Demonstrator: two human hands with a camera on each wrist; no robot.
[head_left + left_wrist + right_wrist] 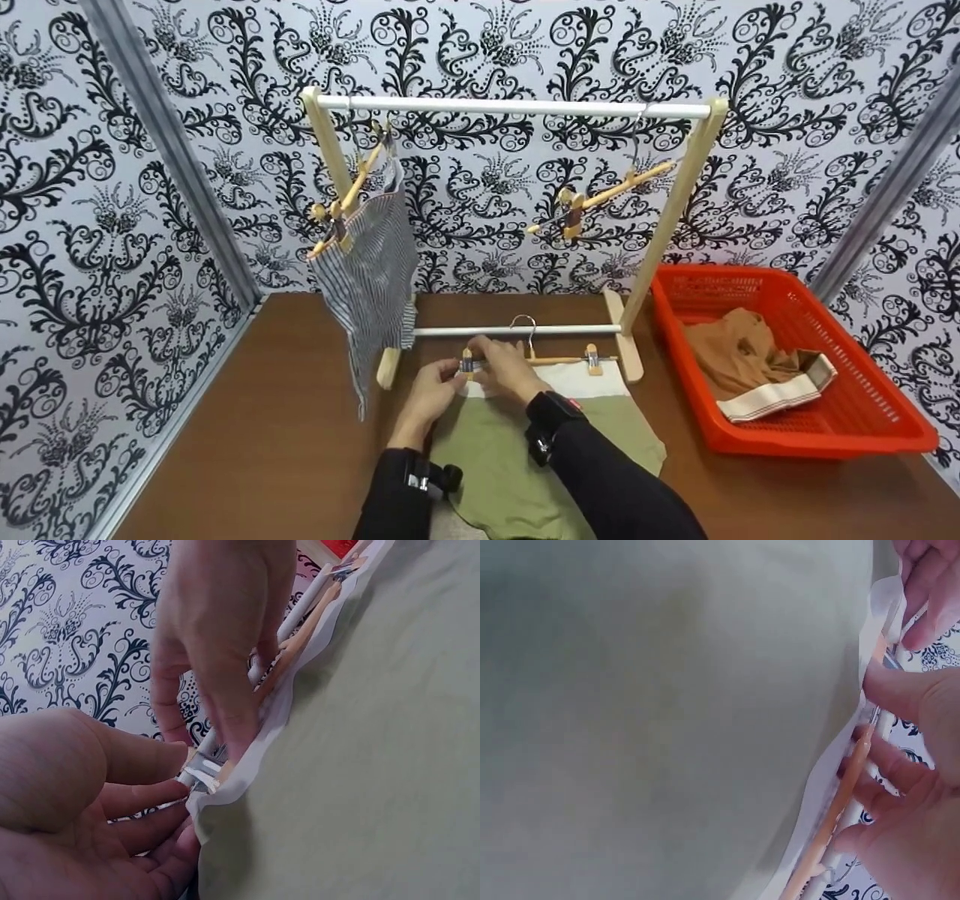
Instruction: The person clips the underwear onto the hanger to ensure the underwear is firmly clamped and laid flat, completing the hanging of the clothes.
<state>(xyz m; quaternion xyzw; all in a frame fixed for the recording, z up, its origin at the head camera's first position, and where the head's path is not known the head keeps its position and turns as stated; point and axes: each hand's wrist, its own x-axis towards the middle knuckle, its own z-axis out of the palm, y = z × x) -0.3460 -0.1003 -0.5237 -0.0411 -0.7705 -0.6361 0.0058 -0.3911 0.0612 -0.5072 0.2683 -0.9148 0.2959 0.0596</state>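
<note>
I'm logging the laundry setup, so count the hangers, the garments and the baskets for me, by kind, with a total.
Hangers: 3, two on the rack, one on the table under both hands
Garments: 3, striped, green, tan
Baskets: 1, red
Total: 7

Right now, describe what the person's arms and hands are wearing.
Both arms are in long black sleeves. A black camera unit is strapped at each wrist. The left hand and right hand are bare: no gloves, and no rings or markings that can be seen.
</note>
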